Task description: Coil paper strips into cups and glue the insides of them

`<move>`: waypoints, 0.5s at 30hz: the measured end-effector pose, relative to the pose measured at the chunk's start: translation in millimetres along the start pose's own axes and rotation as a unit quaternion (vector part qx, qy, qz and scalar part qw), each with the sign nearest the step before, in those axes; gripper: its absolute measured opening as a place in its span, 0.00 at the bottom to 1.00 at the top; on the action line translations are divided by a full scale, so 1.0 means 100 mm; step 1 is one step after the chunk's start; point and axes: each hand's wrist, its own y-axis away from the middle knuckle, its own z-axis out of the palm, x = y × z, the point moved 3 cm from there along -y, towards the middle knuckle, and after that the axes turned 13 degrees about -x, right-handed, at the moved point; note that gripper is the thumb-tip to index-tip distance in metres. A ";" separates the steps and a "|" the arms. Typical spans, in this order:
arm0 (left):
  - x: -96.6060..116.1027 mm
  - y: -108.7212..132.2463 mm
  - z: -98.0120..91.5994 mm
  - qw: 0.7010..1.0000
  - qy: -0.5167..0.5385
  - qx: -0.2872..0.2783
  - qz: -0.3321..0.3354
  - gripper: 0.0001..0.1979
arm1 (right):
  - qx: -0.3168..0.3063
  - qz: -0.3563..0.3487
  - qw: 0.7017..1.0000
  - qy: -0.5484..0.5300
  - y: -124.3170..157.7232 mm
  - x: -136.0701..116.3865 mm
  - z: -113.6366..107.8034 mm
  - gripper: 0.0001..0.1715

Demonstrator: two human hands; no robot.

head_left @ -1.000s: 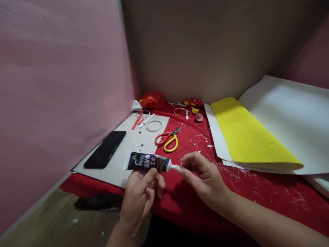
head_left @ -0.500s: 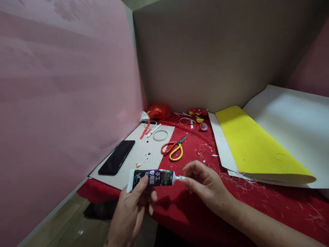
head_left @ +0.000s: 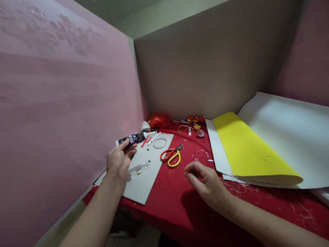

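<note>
Held in my left hand [head_left: 119, 157] is a dark purple and black glue tube [head_left: 135, 138], over the far left part of the grey board [head_left: 149, 181]. Its nozzle end points right. My right hand [head_left: 207, 181] hovers above the red cloth [head_left: 169, 192], thumb and forefinger curled close together. Whether something tiny sits between those fingertips, I cannot make out. Scissors [head_left: 172, 156] with one red and one yellow handle lie between the hands, partly across the board's right edge.
On the board rest a pale ring [head_left: 159, 143], a white pen [head_left: 153, 139], red strips and small scraps. Behind are a red plastic bag [head_left: 159, 120] and small red-yellow figures [head_left: 195, 119]. Yellow corrugated paper [head_left: 246, 151] and white sheets [head_left: 288, 130] cover the right. Walls enclose the left and back.
My left hand has carried the glue tube away to the left and farther back. The right hand has parted from the nozzle and stays above the cloth. The view has tilted up slightly.
</note>
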 end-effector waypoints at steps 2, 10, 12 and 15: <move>-0.03 -0.22 0.10 1.000 -0.015 0.020 -0.008 0.07 | 0.000 -0.022 0.999 0.029 0.07 0.03 0.00 0.06; -0.27 -0.72 0.42 0.991 -0.079 0.080 -0.073 0.18 | -0.001 -0.049 0.996 0.075 0.14 0.14 0.00 0.09; -0.29 -0.76 0.45 0.990 -0.103 0.065 -0.078 0.17 | -0.002 -0.047 0.996 0.074 0.12 0.14 0.01 0.10; -0.29 -0.78 0.47 0.986 -0.149 0.034 -0.071 0.17 | -0.003 -0.044 0.997 0.070 0.10 0.15 0.02 0.10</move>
